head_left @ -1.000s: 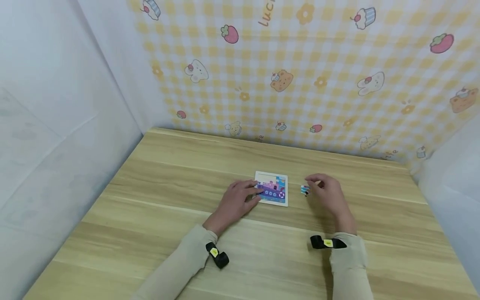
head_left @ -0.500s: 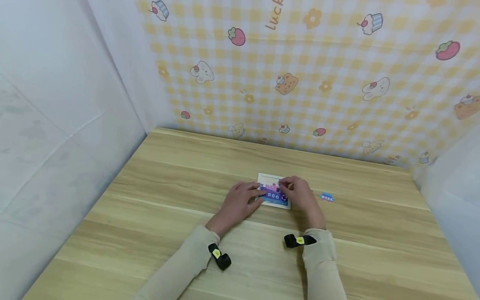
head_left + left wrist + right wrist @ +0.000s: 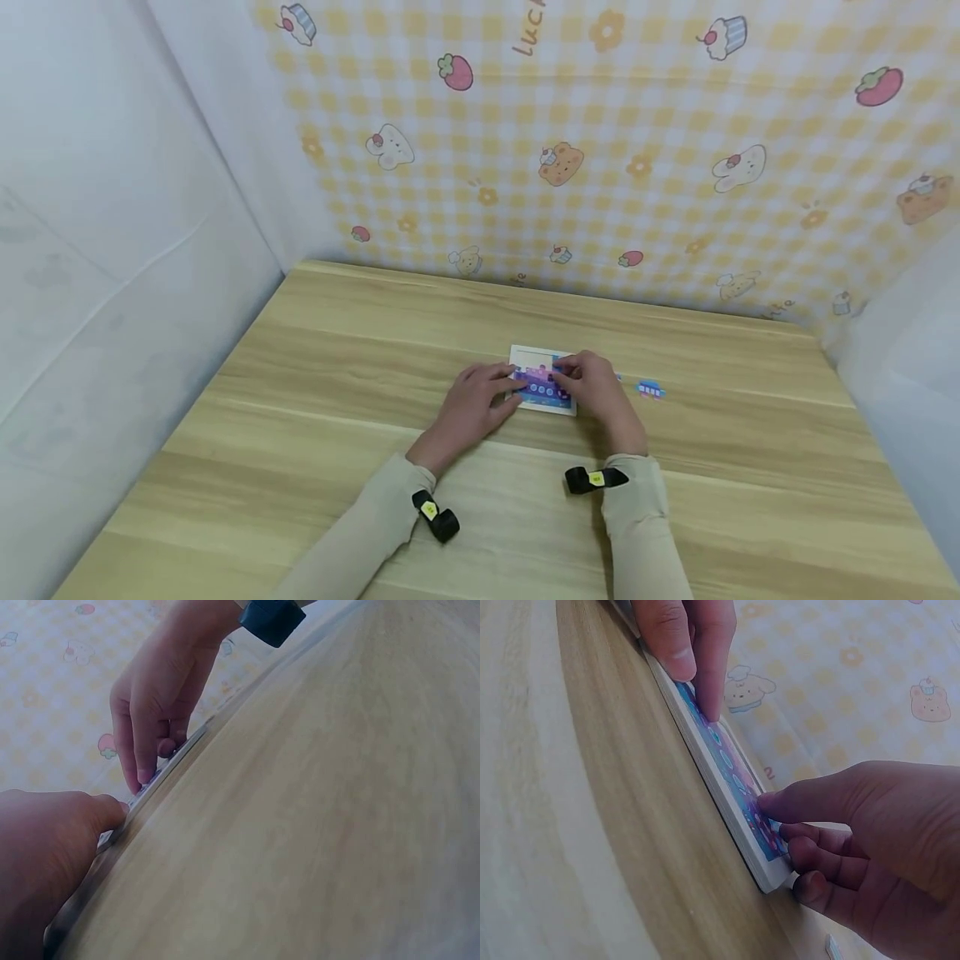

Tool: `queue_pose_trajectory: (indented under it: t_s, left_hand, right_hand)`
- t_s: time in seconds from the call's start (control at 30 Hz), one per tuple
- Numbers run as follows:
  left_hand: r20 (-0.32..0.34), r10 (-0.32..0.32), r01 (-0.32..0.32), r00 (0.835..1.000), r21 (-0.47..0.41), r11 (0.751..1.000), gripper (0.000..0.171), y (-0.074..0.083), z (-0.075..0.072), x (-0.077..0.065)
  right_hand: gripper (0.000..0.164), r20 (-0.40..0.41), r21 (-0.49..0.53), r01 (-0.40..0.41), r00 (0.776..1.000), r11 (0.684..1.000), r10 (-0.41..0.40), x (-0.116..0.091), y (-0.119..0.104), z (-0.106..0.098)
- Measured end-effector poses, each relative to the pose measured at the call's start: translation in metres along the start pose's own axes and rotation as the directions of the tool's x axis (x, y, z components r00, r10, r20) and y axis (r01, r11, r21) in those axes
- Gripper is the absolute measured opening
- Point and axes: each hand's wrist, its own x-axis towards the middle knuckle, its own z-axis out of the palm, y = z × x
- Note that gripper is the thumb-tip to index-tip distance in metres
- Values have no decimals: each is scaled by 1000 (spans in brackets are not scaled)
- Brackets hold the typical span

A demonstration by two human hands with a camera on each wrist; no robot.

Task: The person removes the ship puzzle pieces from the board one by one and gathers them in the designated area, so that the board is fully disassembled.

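Note:
A small puzzle board (image 3: 546,348) with a white frame lies flat on the table. Its picture is a purple boat on blue; the upper left of the inset is bare and pale. My left hand (image 3: 476,406) rests at the board's left side, finger on the picture, thumb (image 3: 673,660) by the near edge. From the right, my right hand (image 3: 597,390) reaches over the board. Its foremost fingertip (image 3: 767,801) touches the picture near the right end, with the other fingers bent at the frame. I cannot tell whether a puzzle piece is pinched there.
A blue and pink puzzle piece (image 3: 650,389) lies loose to the right of my right hand. Part of another piece (image 3: 618,377) peeks out beside that hand. Behind the wooden table (image 3: 360,350) hangs a yellow checked cloth (image 3: 495,142); a pale sheet (image 3: 135,250) stands at the left.
My right hand has moved left from a loose puzzle piece beside the board onto the board's right part, uncovering the blue and pink piece. My left hand stays at the board.

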Motion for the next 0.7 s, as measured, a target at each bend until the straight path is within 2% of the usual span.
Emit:
queue_pose_trajectory:
  t_s: [0.37, 0.6, 0.7]
  left_hand:
    - [-7, 13, -13, 1000, 3, 1000, 33, -2, 2, -2]
    - [-34, 29, -28, 999, 15, 999, 32, -4, 4, 0]
    - [-35, 25, -24, 999, 15, 1000, 32, -3, 5, 1]
  right_hand:
    - [21, -1, -14, 5, 1000, 1000, -5, 0, 6, 3]
    - [24, -3, 28, -49, 999, 998, 49, 0, 4, 2]
    - [23, -6, 25, -39, 999, 999, 39, 1, 4, 2]
